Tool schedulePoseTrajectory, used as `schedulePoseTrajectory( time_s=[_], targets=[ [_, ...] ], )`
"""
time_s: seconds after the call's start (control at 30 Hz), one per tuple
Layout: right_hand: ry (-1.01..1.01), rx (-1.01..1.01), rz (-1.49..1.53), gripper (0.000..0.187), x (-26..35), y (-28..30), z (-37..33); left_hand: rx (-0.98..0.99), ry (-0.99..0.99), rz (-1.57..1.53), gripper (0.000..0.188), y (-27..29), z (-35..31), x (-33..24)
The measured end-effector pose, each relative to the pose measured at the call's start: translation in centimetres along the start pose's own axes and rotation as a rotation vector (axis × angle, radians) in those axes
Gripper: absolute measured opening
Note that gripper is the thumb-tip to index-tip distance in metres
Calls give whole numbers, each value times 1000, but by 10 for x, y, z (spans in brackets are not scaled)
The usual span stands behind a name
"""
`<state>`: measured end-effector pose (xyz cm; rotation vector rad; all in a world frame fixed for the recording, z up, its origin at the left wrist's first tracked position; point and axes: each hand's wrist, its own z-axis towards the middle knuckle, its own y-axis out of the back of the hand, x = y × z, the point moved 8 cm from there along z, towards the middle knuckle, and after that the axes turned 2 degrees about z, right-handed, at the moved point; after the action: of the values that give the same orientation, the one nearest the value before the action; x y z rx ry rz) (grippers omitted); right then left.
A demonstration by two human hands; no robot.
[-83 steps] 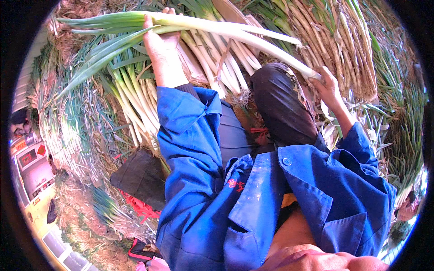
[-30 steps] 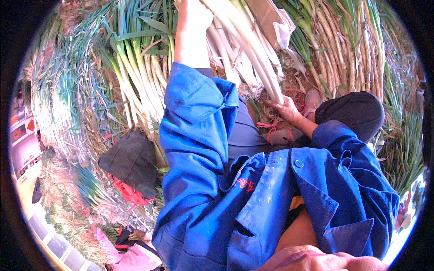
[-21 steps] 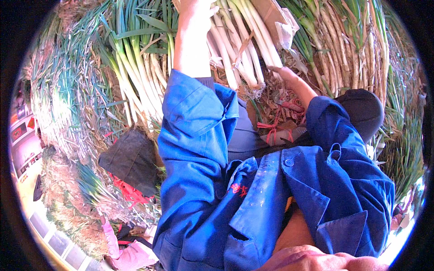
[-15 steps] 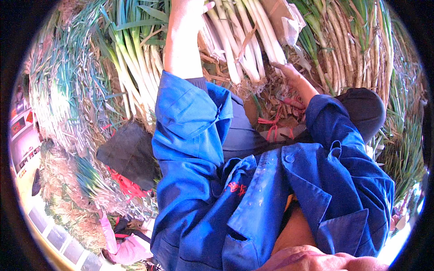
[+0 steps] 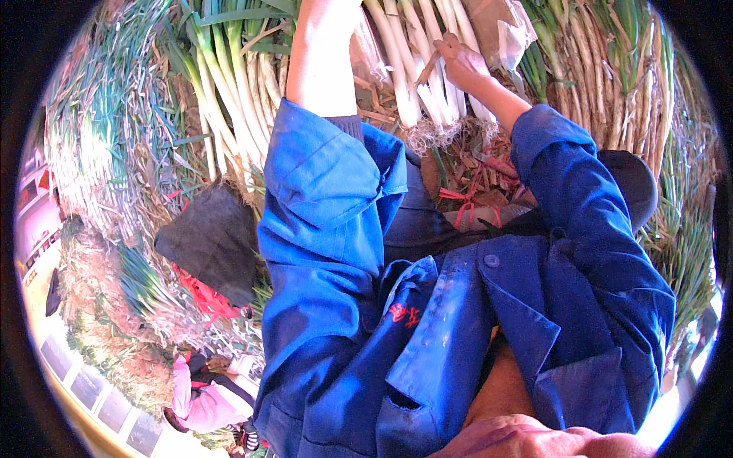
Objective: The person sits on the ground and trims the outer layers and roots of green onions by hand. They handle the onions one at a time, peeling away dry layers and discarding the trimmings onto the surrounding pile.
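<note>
Several long green onions [image 5: 403, 69] lie side by side in front of me, their white stalks toward me and their roots [image 5: 435, 136] frayed at the near ends. Over these stalks is my right hand [image 5: 463, 64], its fingers closed on a strip of dry brown leaf [image 5: 427, 70]. My left arm reaches up to the far edge of the view, beside the same onions. Only the base of my left hand [image 5: 330, 6] shows there, washed out by light; its fingers are out of sight.
Piles of green onions flank me, one bunch [image 5: 221, 91] at left and a browner, unpeeled bunch [image 5: 592, 84] at right. Red ties [image 5: 467, 204] lie near my legs. A black cloth [image 5: 210, 244] covers something red at left. A person in pink [image 5: 210, 408] is at lower left.
My right hand has moved up and left from the root ends onto the stalks, closing on the dry leaf. My left arm has shifted slightly up and right.
</note>
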<state>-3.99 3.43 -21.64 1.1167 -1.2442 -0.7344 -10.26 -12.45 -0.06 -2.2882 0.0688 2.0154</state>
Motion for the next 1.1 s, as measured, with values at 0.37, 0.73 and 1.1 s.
schedulePoseTrajectory(
  time_s=[0.37, 0.73, 1.1],
  targets=[
    [430, 831, -142, 14, 52, -42, -143, 92, -50, -4, 23, -24, 2, -5],
    [309, 203, 202, 20, 105, 118, -210, 255, -24, 126, 23, -65, -18, 3],
    [-193, -398, 123, 20, -47, 270, -289, 347, 61, 298, 30, -109, -14, 26]
  ],
)
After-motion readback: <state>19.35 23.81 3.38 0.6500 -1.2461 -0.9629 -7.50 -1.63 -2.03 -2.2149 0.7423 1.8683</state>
